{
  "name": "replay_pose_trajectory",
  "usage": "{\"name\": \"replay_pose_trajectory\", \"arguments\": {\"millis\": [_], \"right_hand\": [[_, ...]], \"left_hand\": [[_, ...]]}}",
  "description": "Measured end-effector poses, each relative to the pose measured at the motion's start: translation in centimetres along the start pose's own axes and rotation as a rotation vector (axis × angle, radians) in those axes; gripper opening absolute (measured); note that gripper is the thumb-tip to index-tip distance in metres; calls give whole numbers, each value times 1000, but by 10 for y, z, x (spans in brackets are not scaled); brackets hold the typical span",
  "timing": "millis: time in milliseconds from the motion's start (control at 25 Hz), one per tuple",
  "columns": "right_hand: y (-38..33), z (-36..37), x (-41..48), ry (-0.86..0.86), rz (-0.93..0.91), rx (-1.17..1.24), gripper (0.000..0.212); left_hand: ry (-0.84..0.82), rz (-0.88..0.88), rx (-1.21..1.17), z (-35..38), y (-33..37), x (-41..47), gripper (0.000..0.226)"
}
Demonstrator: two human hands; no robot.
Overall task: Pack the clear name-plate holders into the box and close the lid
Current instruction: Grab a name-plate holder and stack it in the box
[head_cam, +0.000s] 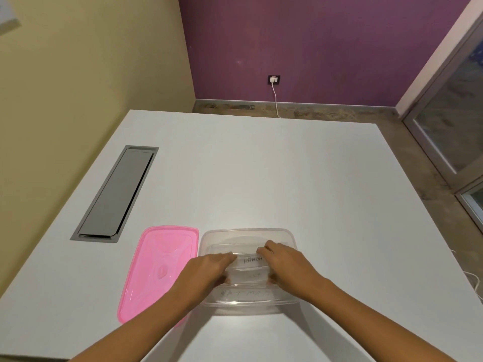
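Lower centre of frame: your left hand [209, 267] and right hand [285, 262] clamp a holder [252, 259] by its ends inside the box [287, 237]. Likely light, stiff, slick; keep to the ends. Lid [159, 270] lies left on tabletop [261, 165].

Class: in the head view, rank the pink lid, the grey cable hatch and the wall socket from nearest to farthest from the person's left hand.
From the left hand:
1. Pink lid, right beside it, on its left.
2. Grey cable hatch, farther left and back on the table.
3. Wall socket, on the purple wall beyond the table.
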State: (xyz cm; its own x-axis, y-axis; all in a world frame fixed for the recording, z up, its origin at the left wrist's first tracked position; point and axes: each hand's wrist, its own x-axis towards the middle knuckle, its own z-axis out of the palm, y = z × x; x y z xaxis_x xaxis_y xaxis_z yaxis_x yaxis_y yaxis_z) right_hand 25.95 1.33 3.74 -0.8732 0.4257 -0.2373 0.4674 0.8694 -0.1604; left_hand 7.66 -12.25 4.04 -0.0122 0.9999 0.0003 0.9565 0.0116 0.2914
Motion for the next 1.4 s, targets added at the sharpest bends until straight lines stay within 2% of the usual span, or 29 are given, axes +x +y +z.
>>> {"name": "replay_pose_trajectory", "arguments": {"millis": [160, 280, 440, 800, 920, 1080, 1400], "right_hand": [[-1, 11, -2, 84, -13, -66, 43], [-3, 23, -7, -19, 5, -8, 53], [-3, 28, -6, -133, 41, 1, 55], [-12, 29, 3, -254, 70, 29, 51], [-7, 32, -1, -256, 92, 120, 48], [-7, 34, -5, -210, 128, 190, 61], [-9, 32, 6, -163, 191, 219, 55]], "left_hand": [[-24, -13, -18, 4, 1, -1, 58], [-25, 32, 29, 7, 3, -3, 58], [-80, 63, 49, 16, 7, -7, 54], [-215, -49, -45, 35, -8, -4, 44], [-273, -69, -22, 38, -9, -1, 41], [-294, -78, -8, 40, -11, 3, 41], [-255, -104, -6, 40, -15, 13, 41]]}}
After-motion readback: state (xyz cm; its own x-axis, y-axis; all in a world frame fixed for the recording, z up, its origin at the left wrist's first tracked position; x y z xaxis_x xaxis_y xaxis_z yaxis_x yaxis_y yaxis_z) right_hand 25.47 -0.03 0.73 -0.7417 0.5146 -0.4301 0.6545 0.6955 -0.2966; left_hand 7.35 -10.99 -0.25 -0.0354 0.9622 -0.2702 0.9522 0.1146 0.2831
